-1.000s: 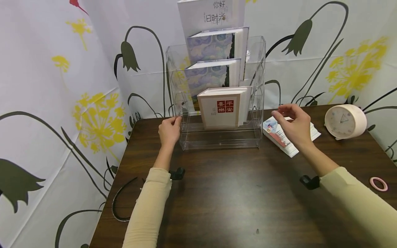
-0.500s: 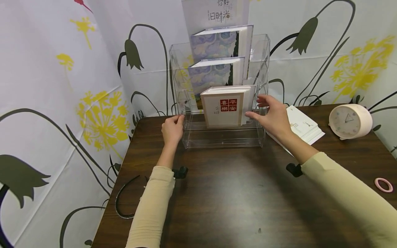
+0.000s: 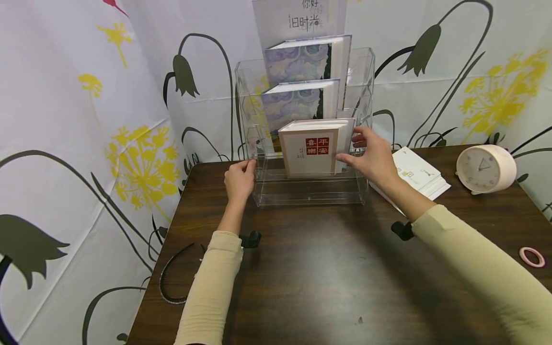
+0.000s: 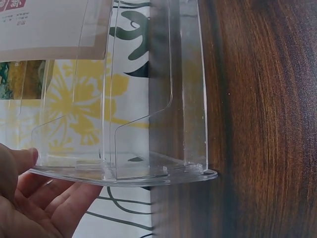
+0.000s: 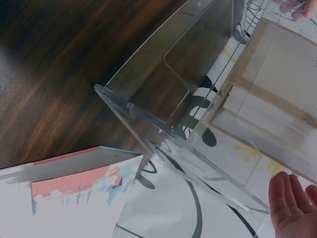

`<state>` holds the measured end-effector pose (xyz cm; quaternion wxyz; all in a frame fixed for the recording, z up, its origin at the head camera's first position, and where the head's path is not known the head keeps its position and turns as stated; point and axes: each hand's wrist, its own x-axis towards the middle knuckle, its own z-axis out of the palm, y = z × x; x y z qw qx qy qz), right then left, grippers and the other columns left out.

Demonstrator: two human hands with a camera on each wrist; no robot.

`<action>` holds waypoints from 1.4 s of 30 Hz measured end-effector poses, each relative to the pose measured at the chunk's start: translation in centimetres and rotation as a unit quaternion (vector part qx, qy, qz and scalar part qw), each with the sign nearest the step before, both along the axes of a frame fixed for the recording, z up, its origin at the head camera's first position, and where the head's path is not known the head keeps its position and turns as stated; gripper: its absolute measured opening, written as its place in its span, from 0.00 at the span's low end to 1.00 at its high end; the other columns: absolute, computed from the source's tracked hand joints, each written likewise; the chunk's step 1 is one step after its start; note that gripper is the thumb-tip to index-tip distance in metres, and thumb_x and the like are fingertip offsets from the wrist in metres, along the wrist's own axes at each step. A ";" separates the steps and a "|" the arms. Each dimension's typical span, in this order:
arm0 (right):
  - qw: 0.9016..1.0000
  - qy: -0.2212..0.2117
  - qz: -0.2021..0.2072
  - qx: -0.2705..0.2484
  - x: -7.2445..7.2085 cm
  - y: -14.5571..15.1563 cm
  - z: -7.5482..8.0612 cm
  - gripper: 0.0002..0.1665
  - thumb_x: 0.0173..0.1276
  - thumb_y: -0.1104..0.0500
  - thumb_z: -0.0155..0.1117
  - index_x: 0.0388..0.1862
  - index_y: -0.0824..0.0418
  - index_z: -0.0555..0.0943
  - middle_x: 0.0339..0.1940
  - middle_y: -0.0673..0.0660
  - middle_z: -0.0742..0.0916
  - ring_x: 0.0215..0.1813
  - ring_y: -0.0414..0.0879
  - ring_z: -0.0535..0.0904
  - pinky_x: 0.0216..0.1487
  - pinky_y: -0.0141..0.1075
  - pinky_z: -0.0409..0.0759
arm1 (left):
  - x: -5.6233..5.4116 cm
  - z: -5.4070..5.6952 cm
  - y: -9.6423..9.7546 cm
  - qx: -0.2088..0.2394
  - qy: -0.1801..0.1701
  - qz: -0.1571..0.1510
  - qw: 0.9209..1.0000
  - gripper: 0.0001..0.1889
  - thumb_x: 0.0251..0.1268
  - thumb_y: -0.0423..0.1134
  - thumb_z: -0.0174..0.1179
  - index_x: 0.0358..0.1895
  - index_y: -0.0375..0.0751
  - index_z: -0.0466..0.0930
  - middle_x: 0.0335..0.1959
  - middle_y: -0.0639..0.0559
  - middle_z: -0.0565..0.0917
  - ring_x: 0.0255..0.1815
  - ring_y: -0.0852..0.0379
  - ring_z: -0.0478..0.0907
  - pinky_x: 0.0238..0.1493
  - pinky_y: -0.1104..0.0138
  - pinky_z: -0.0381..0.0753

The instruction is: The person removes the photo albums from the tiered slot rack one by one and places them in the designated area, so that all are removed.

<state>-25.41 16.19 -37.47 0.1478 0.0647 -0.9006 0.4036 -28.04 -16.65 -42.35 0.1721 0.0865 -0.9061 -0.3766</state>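
A clear stepped rack stands on the table with several books in its tiers. At its left side, my left hand pinches the edge of the clear side panel; the left wrist view shows the thumb inside it and the fingers outside. My right hand is at the right edge of the front book, cream with red square characters. Its thumb overlaps the front cover's edge and its fingers lie behind. In the right wrist view the straight fingers reach toward that book past the rack's right side.
Behind the front book lean two painted-cover books and a tall pale one. A stack of white booklets lies right of the rack, partly under my right forearm. Farther right are a pink clock and ring. A black cord lies left.
My right hand has moved left from over the booklets to the front book's right edge. My left hand stays on the rack's side. The view has shifted slightly.
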 end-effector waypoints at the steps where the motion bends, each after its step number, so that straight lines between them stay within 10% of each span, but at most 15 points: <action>1: 1.000 0.001 0.004 -0.004 -0.1 -0.1 -0.1 0.47 0.53 0.50 0.80 0.68 0.62 0.69 0.55 0.63 0.83 0.55 0.57 0.81 0.55 0.52 0.76 | 0.0 0.0 0.0 0.001 -0.001 0.000 1.000 0.16 0.71 0.51 0.56 0.41 0.45 0.89 0.35 0.46 0.87 0.48 0.41 0.82 0.54 0.45 0.72; 21: 0.991 -0.054 0.043 -0.112 -1.7 -1.5 -2.1 0.30 0.58 0.58 0.76 0.57 0.66 0.77 0.50 0.66 0.86 0.50 0.58 0.84 0.49 0.48 0.80 | 0.0 -0.5 0.0 0.006 -0.003 0.005 1.000 0.16 0.71 0.51 0.57 0.46 0.47 0.89 0.39 0.46 0.88 0.50 0.39 0.82 0.53 0.45 0.73; 33: 0.984 0.017 0.077 -0.158 -0.7 -1.4 -1.8 0.25 0.60 0.63 0.74 0.55 0.69 0.78 0.48 0.67 0.86 0.47 0.55 0.84 0.43 0.31 0.79 | 0.0 -0.7 0.2 0.001 -0.010 0.008 1.000 0.18 0.71 0.54 0.55 0.49 0.49 0.88 0.43 0.46 0.87 0.51 0.39 0.81 0.53 0.45 0.73; 42: 0.954 0.101 0.089 -0.266 2.1 0.6 0.6 0.26 0.60 0.70 0.71 0.58 0.66 0.79 0.50 0.60 0.86 0.49 0.42 0.83 0.48 0.30 0.79 | 0.0 -0.4 0.1 -0.001 -0.006 0.006 1.000 0.17 0.71 0.53 0.56 0.47 0.48 0.89 0.43 0.45 0.87 0.52 0.39 0.81 0.54 0.45 0.72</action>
